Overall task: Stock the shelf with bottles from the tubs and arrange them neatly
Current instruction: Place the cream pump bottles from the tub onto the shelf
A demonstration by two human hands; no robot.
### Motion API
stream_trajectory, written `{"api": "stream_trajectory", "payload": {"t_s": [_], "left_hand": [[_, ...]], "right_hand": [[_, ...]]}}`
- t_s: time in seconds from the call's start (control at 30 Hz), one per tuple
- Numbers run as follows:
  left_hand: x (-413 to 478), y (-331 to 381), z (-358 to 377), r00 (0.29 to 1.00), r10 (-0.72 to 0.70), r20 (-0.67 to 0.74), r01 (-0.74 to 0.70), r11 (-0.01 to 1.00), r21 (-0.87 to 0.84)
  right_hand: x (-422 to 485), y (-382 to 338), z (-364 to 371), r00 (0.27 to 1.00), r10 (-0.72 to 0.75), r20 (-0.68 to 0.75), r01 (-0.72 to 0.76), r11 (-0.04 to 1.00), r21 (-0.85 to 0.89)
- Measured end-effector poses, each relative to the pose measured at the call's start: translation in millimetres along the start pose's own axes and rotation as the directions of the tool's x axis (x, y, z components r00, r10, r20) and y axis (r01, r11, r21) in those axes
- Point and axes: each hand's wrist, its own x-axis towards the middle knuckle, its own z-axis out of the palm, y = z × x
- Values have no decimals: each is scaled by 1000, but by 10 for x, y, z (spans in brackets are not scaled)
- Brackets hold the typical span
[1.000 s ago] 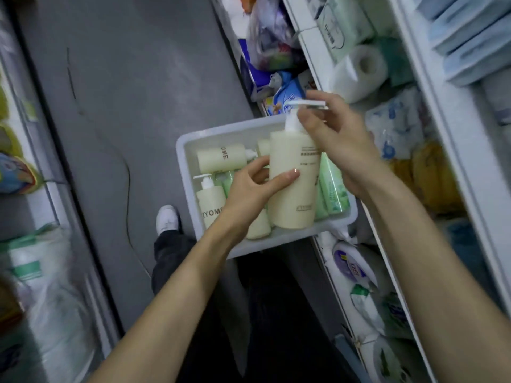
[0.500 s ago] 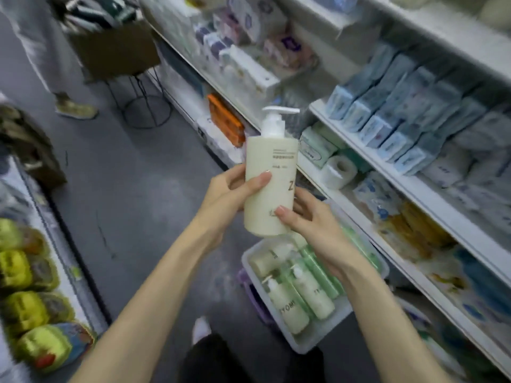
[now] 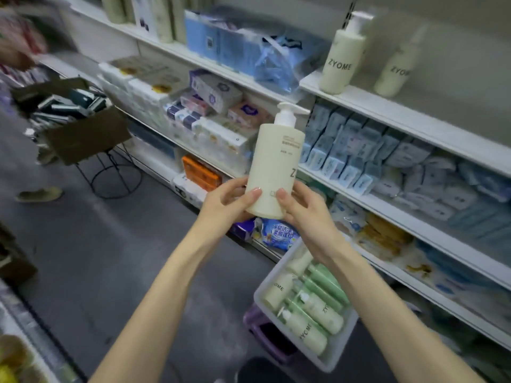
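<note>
Now both arms reach forward: left hand (image 3: 229, 200) and right hand (image 3: 302, 207) curl fingers around the cream pump bottle's (image 3: 273, 167) base, upright before the shelf (image 3: 401, 117), above the tub (image 3: 265, 293).

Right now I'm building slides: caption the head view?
Left hand and right hand hold a cream pump bottle upright before the shelf, tub below.

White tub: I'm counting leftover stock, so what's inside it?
The white tub holds cream ZYOME pump bottles and green bottles, all lying down. The right forearm covers the side nearest the shelf, so a full count is not possible.
</note>
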Motion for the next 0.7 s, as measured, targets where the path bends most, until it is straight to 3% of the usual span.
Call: {"api": "stream_trajectory", "payload": {"t_s": [0.4, 0.7], "left_hand": [[449, 642, 273, 984, 115, 133, -135, 978, 156], [1709, 793, 1176, 934, 42, 355, -97, 986, 136]], "right_hand": [[288, -593, -283, 978, -187, -93, 177, 978, -108], [942, -793, -1331, 903, -257, -343, 201, 961, -189]]}}
